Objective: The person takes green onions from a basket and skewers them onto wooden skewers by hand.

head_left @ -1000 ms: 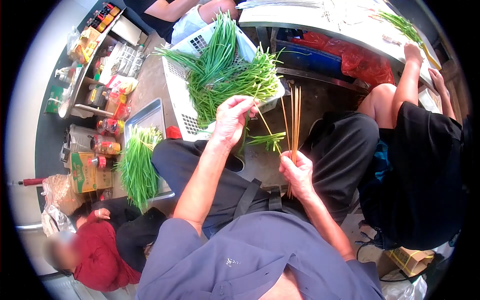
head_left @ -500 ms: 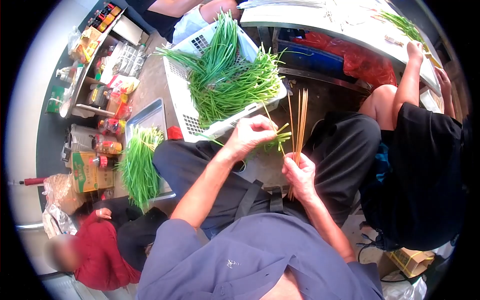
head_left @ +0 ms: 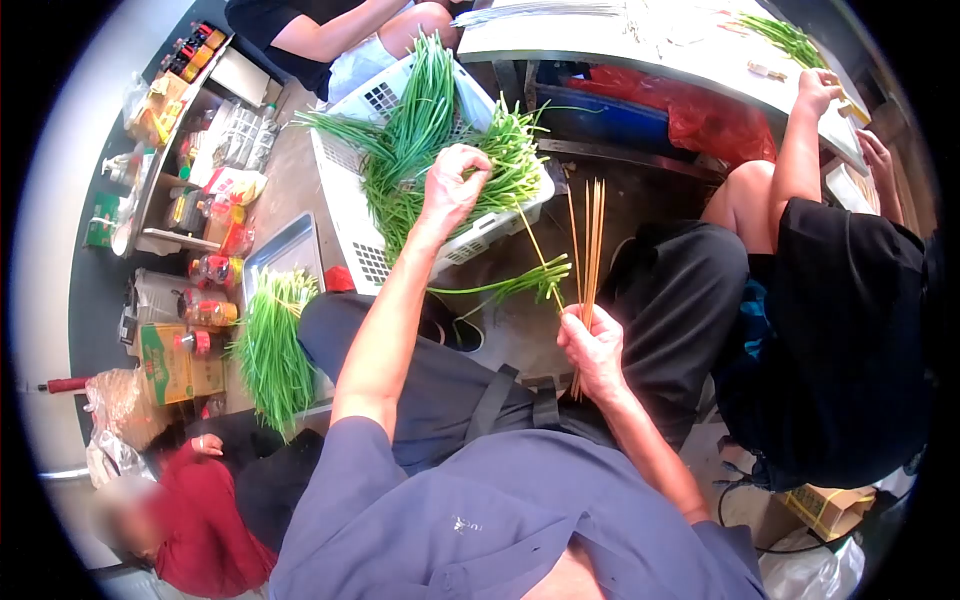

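My left hand (head_left: 458, 186) is over the white plastic basket (head_left: 345, 185), its fingers pinched at the garlic chives (head_left: 515, 150) heaped inside. Several thin bamboo skewers (head_left: 592, 235) stand upright in my right hand (head_left: 594, 348), which is closed around their lower part. One skewer (head_left: 532, 238) in that hand leans left, apart from the others. Folded green stalks (head_left: 545, 276) are threaded on it, with long ends trailing left. Exactly how many stalks my left fingers pinch is hidden.
A metal tray (head_left: 308, 240) with a chive bundle (head_left: 272, 340) lies left of my knee. Shelves with bottles (head_left: 215, 270) line the left side. A white table (head_left: 560, 35) stands ahead. People sit at the right, the top and the lower left, one in a red top (head_left: 205, 510).
My left hand has left the skewered stalks and moved up and left to the chives in the basket. My right hand still holds the skewers, nearly in place.
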`<action>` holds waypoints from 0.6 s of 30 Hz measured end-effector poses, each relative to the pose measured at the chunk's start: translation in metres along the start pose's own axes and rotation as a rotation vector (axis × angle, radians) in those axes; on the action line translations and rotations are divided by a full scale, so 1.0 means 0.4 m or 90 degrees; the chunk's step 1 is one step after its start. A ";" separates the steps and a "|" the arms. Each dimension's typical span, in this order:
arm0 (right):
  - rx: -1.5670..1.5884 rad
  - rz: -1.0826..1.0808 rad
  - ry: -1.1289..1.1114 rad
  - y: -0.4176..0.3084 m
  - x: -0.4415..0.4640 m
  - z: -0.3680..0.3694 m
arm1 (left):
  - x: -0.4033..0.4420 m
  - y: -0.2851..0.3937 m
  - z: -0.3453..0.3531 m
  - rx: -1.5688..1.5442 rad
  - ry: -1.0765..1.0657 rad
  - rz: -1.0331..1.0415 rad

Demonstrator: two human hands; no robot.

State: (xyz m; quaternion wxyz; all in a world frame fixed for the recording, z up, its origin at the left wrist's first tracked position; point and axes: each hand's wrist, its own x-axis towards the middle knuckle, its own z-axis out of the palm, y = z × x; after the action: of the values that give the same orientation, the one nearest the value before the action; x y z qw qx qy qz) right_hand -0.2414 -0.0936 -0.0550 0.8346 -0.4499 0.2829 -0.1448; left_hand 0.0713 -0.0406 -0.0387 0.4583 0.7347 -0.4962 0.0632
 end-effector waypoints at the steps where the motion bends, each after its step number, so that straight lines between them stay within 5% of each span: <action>1: -0.006 0.004 0.003 -0.001 0.003 0.002 | 0.004 0.005 -0.006 -0.033 0.017 -0.019; 3: -0.006 0.003 -0.005 0.001 0.005 0.003 | 0.022 0.035 -0.032 -0.223 0.041 -0.158; 8: -0.003 0.004 -0.013 0.004 0.006 0.006 | 0.071 0.132 -0.134 -0.416 0.169 -0.196; 18: 0.018 -0.001 -0.032 -0.009 0.001 0.016 | -0.057 0.187 -0.063 -0.512 0.027 -0.365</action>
State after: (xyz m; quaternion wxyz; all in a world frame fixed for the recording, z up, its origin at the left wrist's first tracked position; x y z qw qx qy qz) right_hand -0.2373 -0.0912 -0.0494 0.8475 -0.4420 0.2594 -0.1382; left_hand 0.0102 -0.0133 0.0091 0.7146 0.6051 -0.2498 -0.2467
